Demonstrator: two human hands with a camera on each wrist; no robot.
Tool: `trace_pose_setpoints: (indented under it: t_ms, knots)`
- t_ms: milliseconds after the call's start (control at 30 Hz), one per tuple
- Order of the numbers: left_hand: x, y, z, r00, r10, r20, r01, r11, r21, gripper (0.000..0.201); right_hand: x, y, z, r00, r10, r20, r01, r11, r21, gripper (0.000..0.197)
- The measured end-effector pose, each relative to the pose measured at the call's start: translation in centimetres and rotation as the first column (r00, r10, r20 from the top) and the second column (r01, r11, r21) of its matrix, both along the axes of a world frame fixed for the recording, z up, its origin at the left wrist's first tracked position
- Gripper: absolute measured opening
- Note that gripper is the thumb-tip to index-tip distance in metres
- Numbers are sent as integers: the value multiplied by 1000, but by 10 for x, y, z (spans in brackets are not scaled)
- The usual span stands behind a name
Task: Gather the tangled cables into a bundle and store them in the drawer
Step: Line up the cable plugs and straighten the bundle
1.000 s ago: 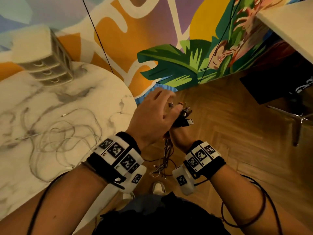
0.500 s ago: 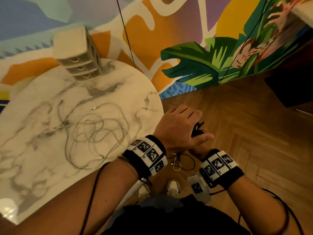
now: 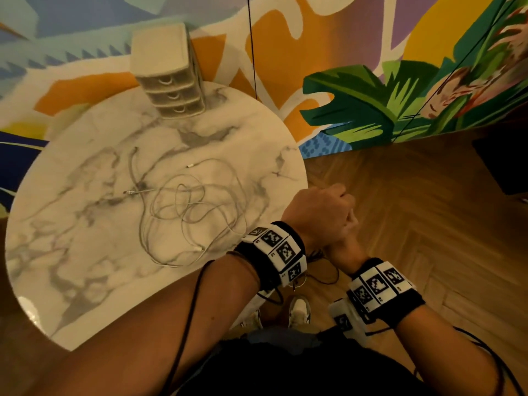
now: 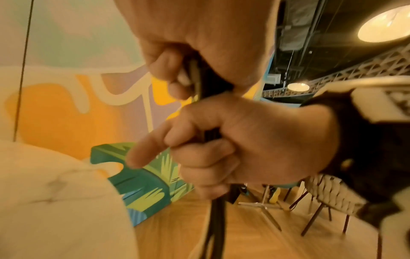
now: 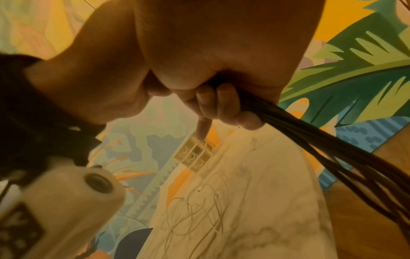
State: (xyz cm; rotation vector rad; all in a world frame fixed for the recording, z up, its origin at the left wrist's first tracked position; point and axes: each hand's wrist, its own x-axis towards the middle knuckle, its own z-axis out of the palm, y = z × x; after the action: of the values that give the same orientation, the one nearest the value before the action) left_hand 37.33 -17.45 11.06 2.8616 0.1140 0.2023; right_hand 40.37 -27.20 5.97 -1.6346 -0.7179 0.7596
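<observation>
Both hands hold a bundle of dark cables (image 4: 216, 226) off the table's right edge, above the floor. My left hand (image 3: 341, 212) sits on top, its fingers curled round the bundle's upper end (image 4: 196, 78). My right hand (image 3: 341, 251) lies just beneath, mostly hidden in the head view; it grips the dark cables (image 5: 328, 149) in its fist (image 4: 221, 150) with the index finger sticking out. The strands hang down between my wrists (image 3: 328, 271). A tangle of white cables (image 3: 194, 207) lies loose on the marble table (image 3: 85, 281). The small drawer unit (image 3: 168, 75) stands at the table's far edge, all three drawers closed.
The round table ends just left of my hands; wooden floor (image 3: 428, 224) lies to the right. A painted wall (image 3: 343, 67) runs behind. A thin black cord (image 3: 253, 52) hangs down near the drawer unit. Chairs (image 4: 328, 198) stand further off. My shoes (image 3: 298, 311) are below.
My left hand has closed from spread fingers into a fist over the bundle's top. Both hands have dropped lower and nearer the table edge. The view has swung left onto the table.
</observation>
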Motion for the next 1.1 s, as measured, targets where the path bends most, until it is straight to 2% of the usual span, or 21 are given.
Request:
trace_pose_setpoints:
  t_ms: [33,100,133,167,233,333,400,467,533,600,700,800,867,933,1033,1100]
  knots:
    - [-3,4,-1,998,-30,62,31,999,-14,16,1,4,-3,1000,-4,13,5,999,-43,17]
    - [-6,10,1,985,-97,144,101,995,-17,14,0,5,-1,992,-9,129,35,979,-202,39]
    - [-7,12,5,977,-132,168,135,991,-10,16,2,6,-5,992,-6,128,39,966,-255,32]
    - [-7,13,7,967,-162,198,166,986,-5,17,3,6,-7,993,6,119,28,960,-278,26]
    - [-7,15,5,950,-189,247,195,981,-3,20,2,9,-15,996,20,90,1,973,-229,18]
    - [-11,20,-4,955,-180,237,194,980,-38,18,-6,18,-15,988,77,131,-45,972,-231,17]
    - [-21,31,-3,985,-140,102,154,978,-140,24,-8,20,-14,992,92,91,-71,974,-213,25]
    - [-38,57,-1,1000,-17,-6,15,967,-254,32,-10,19,-21,995,100,-30,-104,963,-248,33]
    - [-66,95,-11,985,83,-148,-113,972,-205,32,-8,15,-33,988,67,-139,-110,939,-327,38]
    - [-104,132,-30,929,121,-350,-141,989,-32,27,-9,10,-42,967,-5,-255,-86,935,-343,40]
    - [-161,159,-60,776,161,-609,-112,987,118,28,-14,12,-44,953,-41,-299,-54,952,-302,42]
    - [-195,162,-83,661,240,-711,-117,969,218,36,-20,21,-47,955,-36,-294,-56,952,-301,42]
    - [-204,161,-92,646,295,-703,-139,952,272,31,-26,26,-48,952,-7,-304,-92,947,-308,43]
    - [-205,159,-92,699,342,-628,-198,937,289,21,-33,30,-45,952,14,-307,-109,949,-295,43]
    - [-198,155,-74,871,397,-290,-366,917,158,12,-45,39,-38,950,38,-311,-121,961,-251,43]
    - [-190,146,-55,898,438,-45,-438,899,3,22,-52,48,-30,949,59,-310,-130,968,-213,44]
